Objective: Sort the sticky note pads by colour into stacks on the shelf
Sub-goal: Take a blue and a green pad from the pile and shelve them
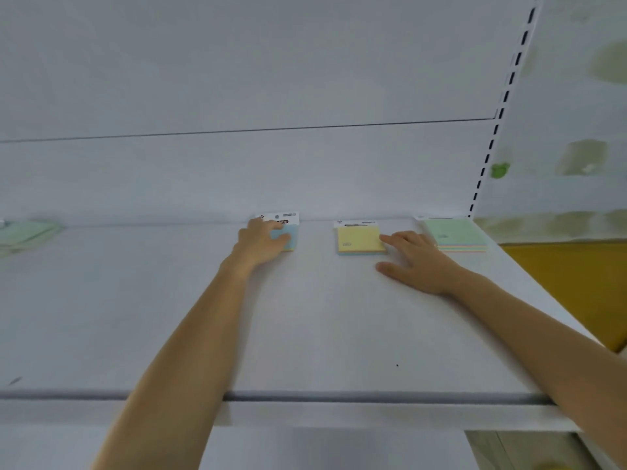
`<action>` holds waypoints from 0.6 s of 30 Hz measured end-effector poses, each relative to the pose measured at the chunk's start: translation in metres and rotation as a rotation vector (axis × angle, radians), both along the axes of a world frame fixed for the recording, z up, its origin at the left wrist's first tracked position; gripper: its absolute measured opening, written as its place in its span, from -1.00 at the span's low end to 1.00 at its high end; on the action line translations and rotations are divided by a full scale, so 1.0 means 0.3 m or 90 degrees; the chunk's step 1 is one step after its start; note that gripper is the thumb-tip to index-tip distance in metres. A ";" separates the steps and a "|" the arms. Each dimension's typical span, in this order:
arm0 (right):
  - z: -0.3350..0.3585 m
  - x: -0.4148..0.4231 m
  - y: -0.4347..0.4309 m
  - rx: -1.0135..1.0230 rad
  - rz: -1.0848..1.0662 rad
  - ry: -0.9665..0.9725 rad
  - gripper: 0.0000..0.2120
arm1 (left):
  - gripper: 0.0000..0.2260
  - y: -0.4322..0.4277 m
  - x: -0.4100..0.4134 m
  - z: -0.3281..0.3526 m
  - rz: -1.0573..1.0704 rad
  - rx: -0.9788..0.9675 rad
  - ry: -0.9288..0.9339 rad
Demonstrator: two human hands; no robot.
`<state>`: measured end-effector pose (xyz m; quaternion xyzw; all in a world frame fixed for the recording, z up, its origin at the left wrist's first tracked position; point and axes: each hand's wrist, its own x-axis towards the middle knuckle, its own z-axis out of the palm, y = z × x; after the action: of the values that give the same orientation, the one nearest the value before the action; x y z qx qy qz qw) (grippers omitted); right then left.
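Note:
Three sticky note pads lie along the back of a white shelf (305,327). My left hand (259,244) lies over the blue pad (291,236), thumb on its face and fingers at its white header card. A yellow pad (358,239) sits to its right. My right hand (417,259) lies flat on the shelf with fingers spread, one fingertip touching the yellow pad's right edge. A green-topped pad (453,234) with several pastel layers lies beyond my right hand, near the shelf's right end.
More green pads (27,234), blurred, lie at the far left of the shelf. A slotted upright (502,106) runs up the back right corner. A yellow surface (570,286) shows beyond the shelf's right edge.

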<state>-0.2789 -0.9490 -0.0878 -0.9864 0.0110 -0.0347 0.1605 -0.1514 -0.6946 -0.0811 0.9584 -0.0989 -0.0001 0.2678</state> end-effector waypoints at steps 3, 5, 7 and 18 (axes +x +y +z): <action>0.008 -0.002 0.003 0.011 0.001 0.001 -0.42 | -0.55 -0.009 -0.015 0.006 -0.043 0.070 0.026; 0.012 -0.007 0.006 0.009 0.001 0.004 -0.43 | -0.56 -0.006 -0.013 0.005 -0.036 0.078 0.021; 0.010 -0.009 0.007 0.008 0.002 0.002 -0.44 | -0.56 0.002 -0.010 0.003 -0.029 0.086 0.021; 0.017 -0.005 -0.004 0.055 0.002 -0.077 -0.41 | -0.56 0.002 -0.026 0.036 -0.022 0.050 0.045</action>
<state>-0.2803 -0.9501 -0.0827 -0.9747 0.0012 -0.0935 0.2030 -0.1592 -0.6941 -0.0701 0.9656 -0.1058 -0.0423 0.2336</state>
